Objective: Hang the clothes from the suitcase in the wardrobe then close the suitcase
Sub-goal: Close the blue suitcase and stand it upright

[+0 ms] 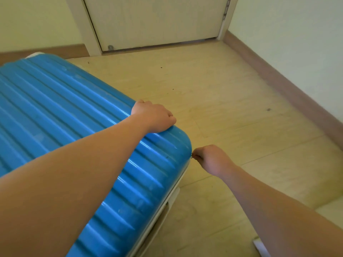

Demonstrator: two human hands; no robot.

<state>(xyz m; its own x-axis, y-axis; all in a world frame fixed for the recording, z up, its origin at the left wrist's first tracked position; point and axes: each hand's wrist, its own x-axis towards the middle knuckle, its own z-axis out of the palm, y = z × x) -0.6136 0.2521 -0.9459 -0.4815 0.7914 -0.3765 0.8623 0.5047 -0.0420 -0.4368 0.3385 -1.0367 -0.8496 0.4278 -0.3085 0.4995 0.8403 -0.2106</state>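
Note:
A blue ribbed hard-shell suitcase [61, 115] lies flat on the floor with its lid down, filling the left of the head view. My left hand [154, 115] rests on the lid's right edge, fingers curled over the side and gripping it. My right hand [211, 160] is just off the suitcase's near right corner and pinches a small metal zipper pull [191, 156] at the seam. No clothes are visible, and the wardrobe is out of view.
A white closed door [157, 21] stands ahead in the far wall. A brown skirting board [289, 86] runs along the right wall. Pale wooden floor [241, 108] lies to the right of the suitcase. A small white object [261, 247] sits at the bottom right edge.

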